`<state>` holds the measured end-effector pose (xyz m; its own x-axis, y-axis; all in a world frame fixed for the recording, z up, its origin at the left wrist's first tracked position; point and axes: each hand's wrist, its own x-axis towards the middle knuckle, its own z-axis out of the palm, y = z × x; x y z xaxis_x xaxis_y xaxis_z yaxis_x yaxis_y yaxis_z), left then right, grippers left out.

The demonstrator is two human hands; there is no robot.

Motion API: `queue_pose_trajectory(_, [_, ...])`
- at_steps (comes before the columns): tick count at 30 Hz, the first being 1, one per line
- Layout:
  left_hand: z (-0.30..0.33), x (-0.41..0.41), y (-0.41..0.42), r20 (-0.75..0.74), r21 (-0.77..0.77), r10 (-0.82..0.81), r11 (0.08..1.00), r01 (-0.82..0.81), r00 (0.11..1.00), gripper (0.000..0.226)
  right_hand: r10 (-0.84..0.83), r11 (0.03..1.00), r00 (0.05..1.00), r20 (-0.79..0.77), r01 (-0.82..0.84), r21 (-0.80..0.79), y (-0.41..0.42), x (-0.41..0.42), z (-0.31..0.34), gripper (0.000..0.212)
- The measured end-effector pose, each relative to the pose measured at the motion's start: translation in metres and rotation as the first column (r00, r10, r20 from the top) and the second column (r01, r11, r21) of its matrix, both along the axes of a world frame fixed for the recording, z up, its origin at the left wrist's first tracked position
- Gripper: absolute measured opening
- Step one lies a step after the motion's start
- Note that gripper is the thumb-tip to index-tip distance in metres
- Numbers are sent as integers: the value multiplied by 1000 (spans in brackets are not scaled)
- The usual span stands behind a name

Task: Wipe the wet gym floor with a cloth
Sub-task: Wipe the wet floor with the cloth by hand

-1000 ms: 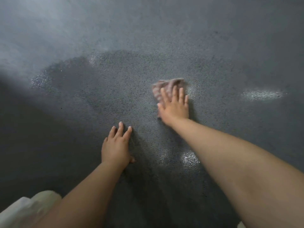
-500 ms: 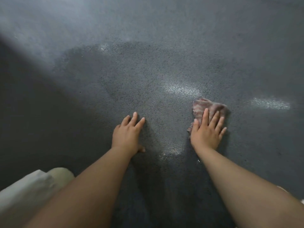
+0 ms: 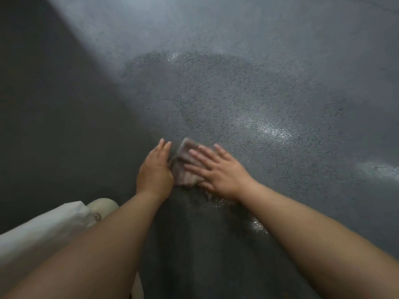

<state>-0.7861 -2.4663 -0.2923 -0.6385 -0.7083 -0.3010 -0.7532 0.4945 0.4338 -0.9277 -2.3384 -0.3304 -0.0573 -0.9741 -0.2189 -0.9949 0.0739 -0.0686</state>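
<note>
A crumpled pinkish cloth [image 3: 186, 168] lies on the dark speckled gym floor [image 3: 248, 87]. My right hand [image 3: 218, 171] presses flat on it with straight, spread fingers, blurred by motion. My left hand [image 3: 155, 170] rests flat on the floor right beside the cloth's left edge, fingers straight and together. A darker wet patch [image 3: 216, 93] spreads ahead of the hands, with shiny wet streaks [image 3: 269, 128] to the right and small glints near my right wrist.
A white trouser leg [image 3: 41, 231] and a pale shoe tip [image 3: 103, 207] sit at the lower left. A dark shadowed band [image 3: 54, 115] covers the floor on the left. Another wet shine [image 3: 380, 169] shows at the right edge.
My right hand has swept the cloth leftward and nearer, until it sits against my left hand. The view has shifted, so both hands appear further left and lower.
</note>
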Motion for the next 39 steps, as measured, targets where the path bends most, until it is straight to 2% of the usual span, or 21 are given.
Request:
queue_pose_trajectory(1, [-1, -1, -2, 16, -2, -7, 1000, 7, 1000, 58, -151, 988, 988, -15, 151, 33, -1, -22, 2, 59])
queue_pose_trajectory(2, [-3, -2, -3, 29, -5, -7, 1000, 7, 1000, 57, -402, 911, 915, -28, 403, 90, 0, -41, 4, 58])
queue_pose_trajectory(4, [-6, -5, -4, 36, -27, 9, 1000, -8, 999, 57, -804, 590, 595, -7, 798, 121, -3, -56, 12, 60])
queue_pose_trajectory(5, [-6, -7, -4, 32, -36, 16, 999, -15, 999, 58, -880, 475, 475, 29, 873, 113, -7, -51, 14, 61])
queue_pose_trajectory(6, [-6, -7, -5, 19, -34, 27, 999, -26, 999, 58, -907, 422, 419, 48, 900, 110, -16, -40, 14, 62])
queue_pose_trajectory(7, [-7, -7, -6, -14, -23, 49, 999, -49, 999, 57, -907, 420, 417, 54, 900, 119, -25, -23, 12, 62])
queue_pose_trajectory(8, [-8, -6, -9, -71, -10, 83, 996, -84, 994, 55, -880, 475, 471, 67, 872, 114, -35, -2, 10, 62])
queue_pose_trajectory(10, [-10, -3, -14, -211, -4, 147, 988, -151, 966, 53, -715, 697, 686, 132, 714, 67, -48, 40, 10, 61])
queue_pose_trajectory(12, [-13, -1, -20, -250, -20, 190, 979, -201, 950, 56, -394, 919, 889, 233, 388, 74, -58, 71, 17, 62])
queue_pose_trajectory(14, [-15, 0, -23, -239, -80, 240, 961, -265, 941, 60, -171, 982, 930, 324, 135, 132, -61, 75, 23, 65])
queue_pose_trajectory(15, [-15, 0, -22, -235, -139, 266, 943, -303, 935, 56, -157, 986, 911, 382, 125, 109, -60, 69, 28, 68])
queue_pose_trajectory(17, [-16, -5, -16, -226, -243, 308, 901, -360, 924, 40, -262, 961, 849, 459, 275, 41, -52, 52, 35, 65])
queue_pose_trajectory(19, [-19, -12, 0, -127, -309, 275, 902, -302, 953, 37, -429, 874, 793, 433, 486, -24, -39, 35, 36, 53])
queue_pose_trajectory(21, [-24, -21, 26, 90, -234, 159, 963, -134, 983, 53, -593, 771, 724, 352, 637, -11, -28, 25, 37, 42])
queue_pose_trajectory(23, [-29, -34, 45, 282, -118, 40, 993, -7, 959, 70, -731, 664, 632, 256, 745, 57, -22, 20, 37, 41])
queue_pose_trajectory(26, [-26, -55, 44, 337, -148, -27, 986, 81, 941, 82, -850, 520, 502, 160, 848, 101, -18, 18, 37, 48])
queue_pose_trajectory(28, [-28, -73, 26, 357, -134, -214, 952, 277, 909, 83, -883, 466, 451, 130, 876, 125, -20, 16, 36, 52])
queue_pose_trajectory(31, [-25, -104, -15, 346, -129, -466, 836, 533, 814, 77, -891, 454, 444, 92, 870, 193, -30, 15, 33, 57])
queue_pose_trajectory(34, [-27, -132, -60, 322, -150, -619, 713, 684, 716, 77, -879, 466, 475, 41, 836, 289, -35, 13, 29, 64])
queue_pose_trajectory(36, [-27, -142, -88, 328, -172, -598, 723, 669, 731, 78, -873, 467, 488, 17, 823, 324, -34, 14, 27, 66])
queue_pose_trajectory(39, [-28, -140, -124, 305, -190, -430, 847, 496, 850, 82, -861, 478, 508, 1, 810, 341, -30, 13, 27, 67])
